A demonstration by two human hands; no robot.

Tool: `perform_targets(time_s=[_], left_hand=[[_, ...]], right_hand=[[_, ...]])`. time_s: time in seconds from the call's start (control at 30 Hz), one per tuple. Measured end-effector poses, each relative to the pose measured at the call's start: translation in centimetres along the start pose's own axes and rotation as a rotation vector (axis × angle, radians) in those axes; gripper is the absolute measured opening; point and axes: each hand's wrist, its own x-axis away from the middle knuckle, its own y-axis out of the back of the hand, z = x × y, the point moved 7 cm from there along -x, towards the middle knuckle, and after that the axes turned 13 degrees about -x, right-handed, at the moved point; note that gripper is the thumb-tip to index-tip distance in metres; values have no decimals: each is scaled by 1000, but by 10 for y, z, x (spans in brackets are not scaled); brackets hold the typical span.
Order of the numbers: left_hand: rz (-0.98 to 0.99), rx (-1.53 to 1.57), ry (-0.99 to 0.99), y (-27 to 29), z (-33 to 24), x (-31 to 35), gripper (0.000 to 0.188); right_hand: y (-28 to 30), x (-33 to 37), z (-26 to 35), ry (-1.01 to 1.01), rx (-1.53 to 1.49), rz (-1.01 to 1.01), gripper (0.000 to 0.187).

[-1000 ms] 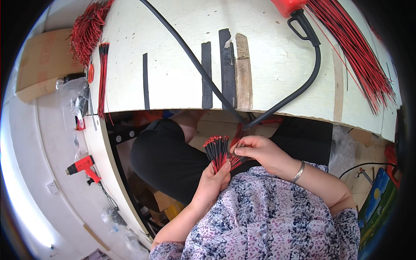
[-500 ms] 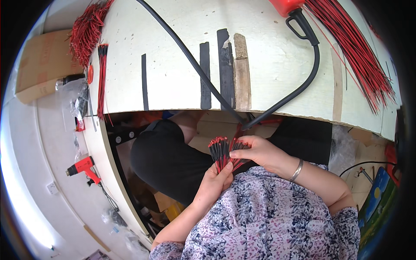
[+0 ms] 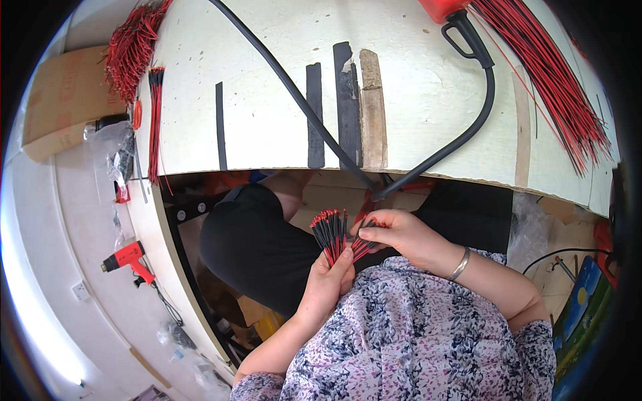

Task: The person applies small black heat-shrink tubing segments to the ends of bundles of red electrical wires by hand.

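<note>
Over my lap, just off the table's near edge, I hold a fanned bunch of thin red and black wires (image 3: 328,232) whose ends are black with red tips. My left hand (image 3: 329,279) is closed round the lower part of the bunch, thumb across the front. My right hand (image 3: 396,234) pinches wires on the right side of the fan between thumb and fingers. A gap shows between the left and right parts of the fan. The lower ends of the wires are hidden behind my left hand.
A thick black cable (image 3: 438,170) hangs in a V over the front edge of the white table (image 3: 267,127), leading to a red tool (image 3: 461,33). Red wire bundles (image 3: 542,87) lie right, a small bundle (image 3: 156,127) left. A red heat gun (image 3: 127,257) sits at far left.
The left part of the wire fan has tilted a little left, and the gap between it and the wires at my right hand has widened. My right hand has barely moved.
</note>
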Motion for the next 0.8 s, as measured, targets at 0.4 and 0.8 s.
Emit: perform_targets(time_s=[0.4, 0.8], left_hand=[[-29, 5, -16, 1, -2, 5, 10], [-9, -49, -18, -2, -2, 5, 11]], right_hand=[[4, 3, -2, 77, -39, -65, 14], [4, 1, 1, 88, 4, -66, 13]])
